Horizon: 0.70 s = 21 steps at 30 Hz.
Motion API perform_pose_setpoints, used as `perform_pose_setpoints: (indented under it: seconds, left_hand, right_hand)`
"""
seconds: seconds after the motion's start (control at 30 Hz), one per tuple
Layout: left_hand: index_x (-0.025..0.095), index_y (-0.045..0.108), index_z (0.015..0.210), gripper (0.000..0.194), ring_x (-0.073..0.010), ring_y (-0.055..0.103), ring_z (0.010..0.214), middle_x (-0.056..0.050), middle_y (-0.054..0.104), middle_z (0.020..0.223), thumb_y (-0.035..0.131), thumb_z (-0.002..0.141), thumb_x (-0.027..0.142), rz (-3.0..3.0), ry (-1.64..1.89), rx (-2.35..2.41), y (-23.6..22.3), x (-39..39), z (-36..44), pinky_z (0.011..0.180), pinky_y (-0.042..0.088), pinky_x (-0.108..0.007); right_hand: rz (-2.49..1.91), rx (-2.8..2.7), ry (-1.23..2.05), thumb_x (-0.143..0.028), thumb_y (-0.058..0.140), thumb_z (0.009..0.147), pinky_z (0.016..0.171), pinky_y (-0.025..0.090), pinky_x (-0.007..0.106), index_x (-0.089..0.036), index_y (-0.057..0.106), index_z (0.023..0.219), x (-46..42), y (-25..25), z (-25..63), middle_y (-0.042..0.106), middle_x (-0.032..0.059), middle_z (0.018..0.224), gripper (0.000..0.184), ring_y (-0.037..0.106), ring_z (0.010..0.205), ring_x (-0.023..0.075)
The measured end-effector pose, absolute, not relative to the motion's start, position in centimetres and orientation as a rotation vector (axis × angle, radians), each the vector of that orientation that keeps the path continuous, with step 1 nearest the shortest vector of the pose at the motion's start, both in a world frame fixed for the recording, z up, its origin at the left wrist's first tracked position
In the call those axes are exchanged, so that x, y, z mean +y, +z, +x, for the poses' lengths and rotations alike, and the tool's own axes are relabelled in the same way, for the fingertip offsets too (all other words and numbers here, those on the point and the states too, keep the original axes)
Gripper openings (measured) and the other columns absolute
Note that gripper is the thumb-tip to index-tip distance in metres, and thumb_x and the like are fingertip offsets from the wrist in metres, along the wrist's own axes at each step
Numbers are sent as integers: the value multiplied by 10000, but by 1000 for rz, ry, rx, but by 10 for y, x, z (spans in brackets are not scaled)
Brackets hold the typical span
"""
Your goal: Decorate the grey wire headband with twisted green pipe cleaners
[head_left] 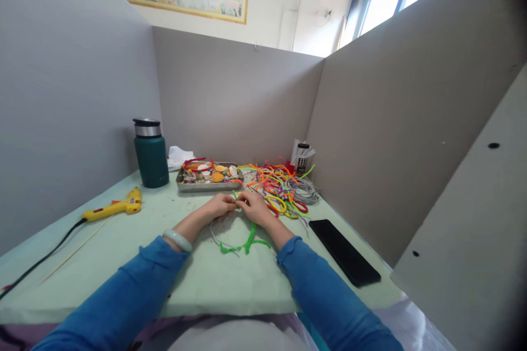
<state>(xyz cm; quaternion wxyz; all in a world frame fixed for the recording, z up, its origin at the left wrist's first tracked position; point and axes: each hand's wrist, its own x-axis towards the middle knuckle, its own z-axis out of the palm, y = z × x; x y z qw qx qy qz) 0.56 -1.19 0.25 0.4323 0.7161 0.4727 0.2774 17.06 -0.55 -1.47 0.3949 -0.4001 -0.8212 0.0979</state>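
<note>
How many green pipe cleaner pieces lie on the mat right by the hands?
2 that I can make out: one green piece curves left, one bends right. Both hands pinch something green between them; more may be hidden there.

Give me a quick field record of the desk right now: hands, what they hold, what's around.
left hand: pinching green pipe cleaner, meets right hand
right hand: pinching same pipe cleaner
behind hands: metal tray of craft bits, pile of coloured pipe cleaners
left side: yellow glue gun, green flask
right side: black phone
</note>
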Motion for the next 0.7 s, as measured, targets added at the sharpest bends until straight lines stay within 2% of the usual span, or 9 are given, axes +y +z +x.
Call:
perform_pose_setpoints:
  seconds: [0.7]
  left_hand:
    - [175,455,612,233,-44,294,313,74,398,470,559,687,370,1778,691,1198,7,-17,7,330,209,-212]
  right_hand:
    - [-1046,-2069,250,-205,554,780,602,324,217,-181,593,735,-6,-14,171,586,-4,725,64,485,674,121]
